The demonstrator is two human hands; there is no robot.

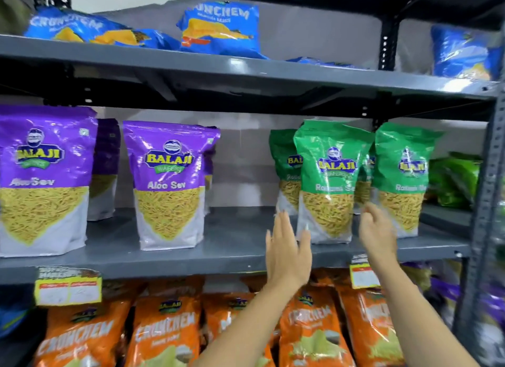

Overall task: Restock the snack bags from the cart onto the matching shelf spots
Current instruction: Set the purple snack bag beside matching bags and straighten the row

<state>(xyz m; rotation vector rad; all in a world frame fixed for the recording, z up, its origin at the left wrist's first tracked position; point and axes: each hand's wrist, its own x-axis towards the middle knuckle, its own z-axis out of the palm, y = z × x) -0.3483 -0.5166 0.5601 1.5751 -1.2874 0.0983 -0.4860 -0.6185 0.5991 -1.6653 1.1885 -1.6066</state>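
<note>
Two bare hands are raised at the front edge of the grey metal middle shelf (175, 253), one either side of a green foil Balaji sev pouch (329, 180) standing upright near that edge. The left hand (287, 246) is flat, fingers spread wide, palm turned toward the pouch's lower left corner; whether it touches cannot be told. The right hand (375, 227) is loosely curled and blurred, just beside the pouch's right side. Neither hand grips anything. In my judgement the pouch has been set down and the hands bracket it to square it and guard against tipping.

The pouch stands forward of the other green sev pouches (401, 172), which occupy the shelf's right end, so it sits in its matching spot. The purple foil Aloo Sev pouches (169, 186) hold the left end, faces outward, with bare shelf between the two groups. Blue Crunchem bags (221, 27) lie on the upper shelf (246, 68); orange Crunchem bags (164, 331) fill the row below. Yellow price tags (68, 287) hang from the middle shelf's front edge. The cart is not in view.
</note>
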